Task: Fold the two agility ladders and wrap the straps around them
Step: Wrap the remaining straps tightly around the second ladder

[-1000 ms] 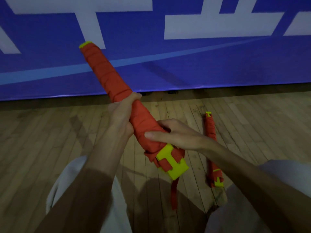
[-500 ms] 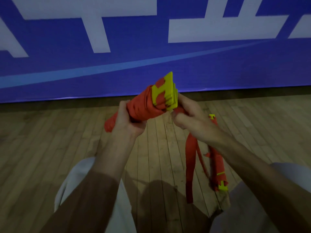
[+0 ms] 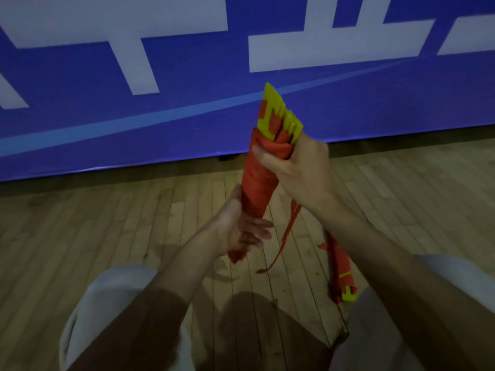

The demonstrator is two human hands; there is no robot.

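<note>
The first folded agility ladder [image 3: 259, 183], an orange strap-wound bundle with yellow rung ends at the top, stands nearly upright in front of me. My right hand [image 3: 300, 170] grips its upper part just under the yellow ends. My left hand [image 3: 241, 228] holds the lower part, with the fingers lying across the front. A loose orange strap tail [image 3: 288, 234] hangs down from the bundle toward the floor. The second ladder [image 3: 342, 269], also bundled, lies on the floor at the right, partly hidden by my right forearm.
I am over a wooden plank floor [image 3: 107, 223], my knees in light trousers [image 3: 107, 303] at the bottom. A blue banner with white shapes [image 3: 160, 116] runs along the wall close ahead.
The bundle has swung from lying tilted left to nearly upright, yellow ends up. My right hand moved from the loose strap to the bundle's top; my left hand slid to the lower end.
</note>
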